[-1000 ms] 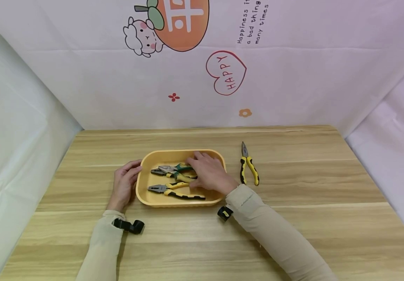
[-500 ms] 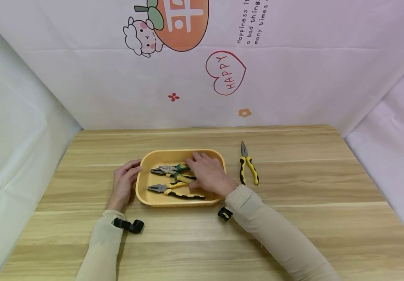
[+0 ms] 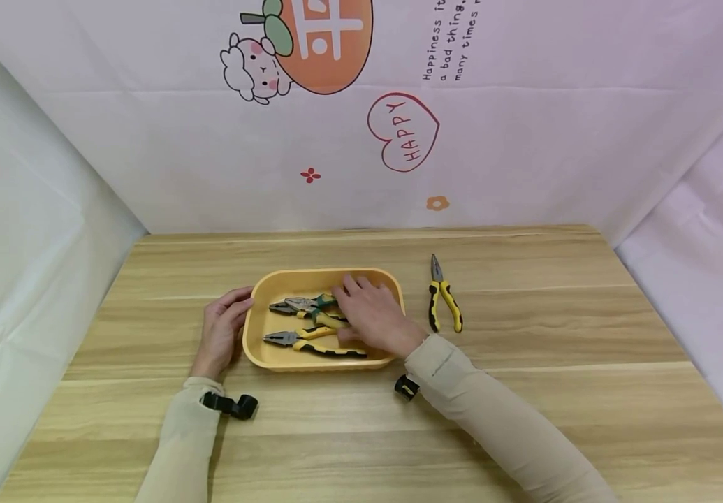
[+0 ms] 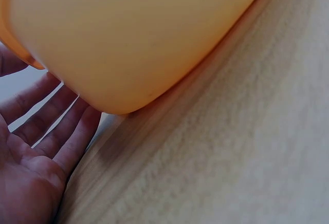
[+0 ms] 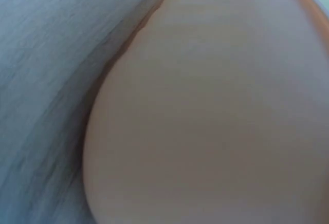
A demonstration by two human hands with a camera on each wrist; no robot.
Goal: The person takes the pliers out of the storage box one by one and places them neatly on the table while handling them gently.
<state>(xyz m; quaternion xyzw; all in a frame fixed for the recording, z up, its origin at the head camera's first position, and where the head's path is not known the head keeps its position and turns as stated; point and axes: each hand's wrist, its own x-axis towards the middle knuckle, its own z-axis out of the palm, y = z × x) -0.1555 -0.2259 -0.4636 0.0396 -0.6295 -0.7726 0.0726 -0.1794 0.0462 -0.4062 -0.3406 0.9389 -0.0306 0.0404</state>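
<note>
A yellow plastic box [image 3: 260,353] stands mid-table with several pliers in it. My left hand [image 3: 218,332] rests its extended fingers against the box's left end; the left wrist view shows its fingertips touching the outer wall. Inside the box, my right hand [image 3: 375,316] has thumb and fingers about the handles of the green-and-yellow combination pliers [image 3: 302,304]; its palm covers the handle ends. Beneath them lies a black-jawed pair of pliers [image 3: 278,308], partly hidden. Yellow-and-black combination pliers [image 3: 330,350] lie along the near side, jaws to the left.
To the right of the box, yellow-and-black long-nose pliers [image 3: 434,297] lie on the wooden table [image 3: 543,314], tips pointing away. A printed white cloth [image 3: 524,154] hangs behind the table. The right wrist view shows only the box's outer wall [image 5: 205,106] and tabletop.
My right hand has shifted very slightly over the green-and-yellow pliers' handles, covering a little more of them. The box, the other pliers and my left hand look unmoved.
</note>
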